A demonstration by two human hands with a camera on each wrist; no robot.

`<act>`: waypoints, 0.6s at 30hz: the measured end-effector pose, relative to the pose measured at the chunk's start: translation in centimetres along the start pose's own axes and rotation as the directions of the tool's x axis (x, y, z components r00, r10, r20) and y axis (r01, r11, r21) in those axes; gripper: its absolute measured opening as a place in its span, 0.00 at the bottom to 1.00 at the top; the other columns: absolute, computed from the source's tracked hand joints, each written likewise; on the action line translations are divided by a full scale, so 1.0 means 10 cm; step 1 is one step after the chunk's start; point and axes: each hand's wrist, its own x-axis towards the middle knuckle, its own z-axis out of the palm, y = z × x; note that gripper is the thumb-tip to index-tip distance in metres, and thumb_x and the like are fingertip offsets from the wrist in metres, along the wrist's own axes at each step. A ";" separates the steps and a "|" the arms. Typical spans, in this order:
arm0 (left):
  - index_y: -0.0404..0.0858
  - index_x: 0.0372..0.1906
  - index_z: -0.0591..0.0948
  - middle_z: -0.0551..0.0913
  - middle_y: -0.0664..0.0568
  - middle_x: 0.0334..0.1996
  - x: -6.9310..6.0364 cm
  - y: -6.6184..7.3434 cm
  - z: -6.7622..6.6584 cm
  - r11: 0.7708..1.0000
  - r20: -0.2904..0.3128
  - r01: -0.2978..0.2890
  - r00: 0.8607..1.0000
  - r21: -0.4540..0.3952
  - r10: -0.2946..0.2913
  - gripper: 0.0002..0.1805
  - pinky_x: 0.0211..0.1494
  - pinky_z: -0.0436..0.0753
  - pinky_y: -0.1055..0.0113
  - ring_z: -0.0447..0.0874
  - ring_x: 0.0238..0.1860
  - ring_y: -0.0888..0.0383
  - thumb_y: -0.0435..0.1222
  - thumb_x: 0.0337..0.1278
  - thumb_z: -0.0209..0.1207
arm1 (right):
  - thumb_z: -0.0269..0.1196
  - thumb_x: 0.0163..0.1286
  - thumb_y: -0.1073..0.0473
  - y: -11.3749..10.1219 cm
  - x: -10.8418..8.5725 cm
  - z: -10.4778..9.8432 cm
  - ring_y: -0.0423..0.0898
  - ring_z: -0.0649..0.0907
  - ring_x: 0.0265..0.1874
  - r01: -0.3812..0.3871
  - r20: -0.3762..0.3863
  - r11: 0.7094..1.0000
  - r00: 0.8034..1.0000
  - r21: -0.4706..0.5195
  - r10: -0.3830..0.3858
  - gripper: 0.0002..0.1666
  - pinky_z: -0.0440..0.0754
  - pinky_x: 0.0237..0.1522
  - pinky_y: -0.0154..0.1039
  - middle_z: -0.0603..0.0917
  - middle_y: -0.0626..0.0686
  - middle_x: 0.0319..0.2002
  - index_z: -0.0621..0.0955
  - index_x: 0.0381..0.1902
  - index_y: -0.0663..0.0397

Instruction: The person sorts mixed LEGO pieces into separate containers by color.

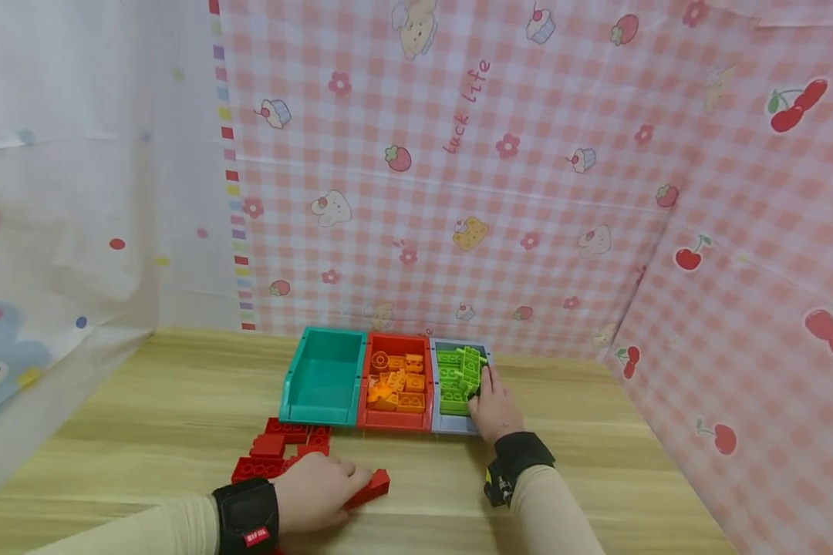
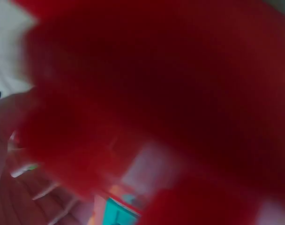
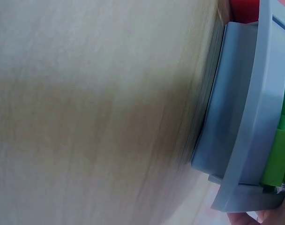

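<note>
Low on the table my left hand (image 1: 319,489) is palm down, with a long red brick (image 1: 373,489) at its thumb and fingertips, apparently pinched. More red bricks (image 1: 253,469) lie loose beyond it. In the left wrist view blurred red bricks (image 2: 147,84) fill most of the picture, close to the curved fingers (image 2: 30,199). My right hand (image 1: 496,405) rests at the right side of the grey bin (image 1: 451,422), touching its edge beside the light green bricks (image 1: 451,378). Its fingertips are partly hidden, and only a sliver of the hand (image 3: 271,215) shows in the right wrist view.
Left of the grey bin, joined in a row, are a red bin (image 1: 396,422) with several orange bricks (image 1: 397,381) and a teal bin (image 1: 326,385). All stand on the wooden table (image 1: 180,401), before a pink checked cloth (image 1: 389,231) that also hangs along the right side.
</note>
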 end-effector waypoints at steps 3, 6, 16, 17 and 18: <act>0.45 0.49 0.78 0.78 0.60 0.29 0.03 -0.05 0.02 0.997 0.004 0.009 1.000 -0.070 -0.009 0.19 0.29 0.73 0.71 0.72 0.25 0.67 0.39 0.49 0.65 | 0.48 0.67 0.58 0.02 -0.01 0.06 0.67 0.66 0.58 0.024 -0.025 0.999 0.999 -0.027 -0.025 0.35 0.65 0.57 0.56 0.56 0.65 0.69 0.56 0.69 0.67; 0.44 0.48 0.79 0.78 0.59 0.31 0.05 -0.10 -0.02 0.993 -0.011 0.044 0.999 -0.112 -0.046 0.16 0.30 0.75 0.69 0.73 0.27 0.65 0.39 0.52 0.63 | 0.48 0.67 0.58 0.04 -0.03 0.12 0.67 0.68 0.57 0.016 -0.033 0.999 0.999 -0.039 -0.017 0.36 0.66 0.55 0.56 0.56 0.64 0.69 0.56 0.70 0.66; 0.46 0.44 0.79 0.79 0.54 0.28 0.47 0.10 0.15 0.982 -0.071 0.152 0.987 0.113 -0.145 0.18 0.24 0.74 0.65 0.74 0.22 0.59 0.49 0.50 0.64 | 0.47 0.68 0.57 0.11 -0.04 0.08 0.67 0.68 0.56 0.007 -0.052 0.999 0.999 -0.053 -0.010 0.36 0.66 0.55 0.57 0.55 0.63 0.69 0.55 0.71 0.64; 0.46 0.41 0.79 0.79 0.54 0.28 0.49 0.11 0.16 0.980 -0.072 0.154 0.987 0.128 -0.146 0.14 0.24 0.74 0.65 0.74 0.22 0.58 0.47 0.50 0.64 | 0.48 0.68 0.57 0.11 -0.04 0.08 0.67 0.69 0.56 0.015 -0.061 0.998 0.998 -0.055 -0.019 0.35 0.66 0.55 0.57 0.56 0.64 0.69 0.56 0.70 0.65; 0.46 0.40 0.79 0.79 0.54 0.27 0.50 0.11 0.16 0.980 -0.071 0.153 0.987 0.130 -0.144 0.13 0.23 0.74 0.64 0.75 0.21 0.58 0.45 0.50 0.65 | 0.48 0.67 0.57 0.10 -0.04 0.08 0.66 0.69 0.55 0.021 -0.064 0.998 0.998 -0.061 -0.024 0.35 0.66 0.55 0.57 0.57 0.64 0.69 0.57 0.70 0.65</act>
